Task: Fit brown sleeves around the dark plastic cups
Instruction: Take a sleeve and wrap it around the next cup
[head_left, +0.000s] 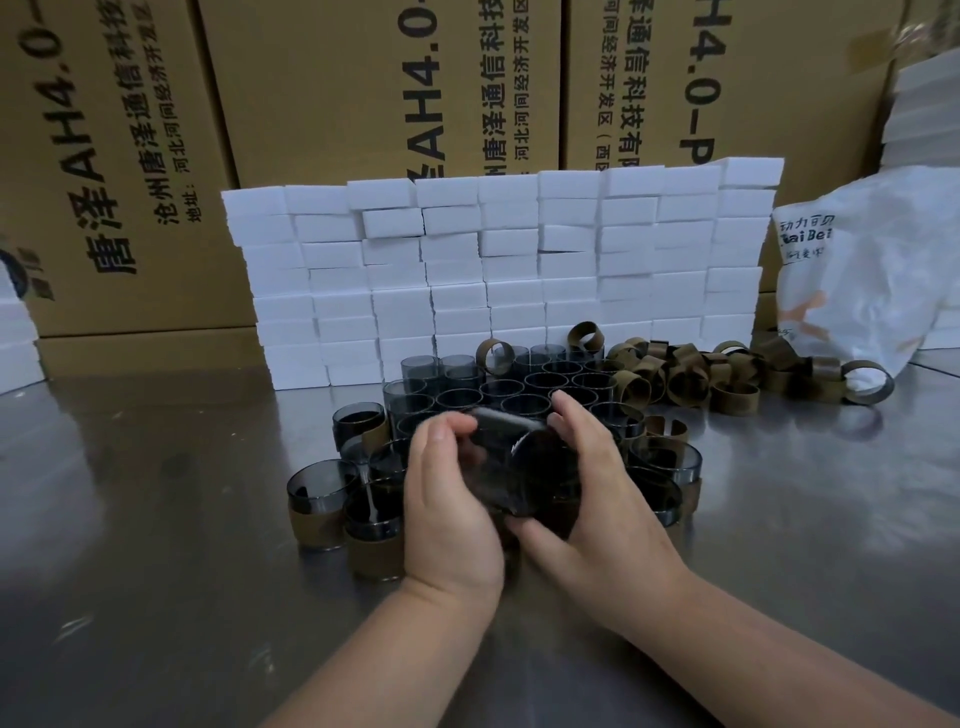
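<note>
Cardboard cartons (322, 78) back a wall of white foam blocks (498, 270) at twelve o'clock on the steel table (156, 597). Bare dark cups (519, 384) cluster in front of the blocks. Loose brown sleeves (691, 374) pile at two o'clock beside a white bag (872, 270). Sleeved cups (317, 499) stand at nine o'clock. At centre, the left hand (447, 514) and right hand (597, 499) both curl around one tilted cup (530, 467). Blur hides whether it wears a sleeve.
</note>
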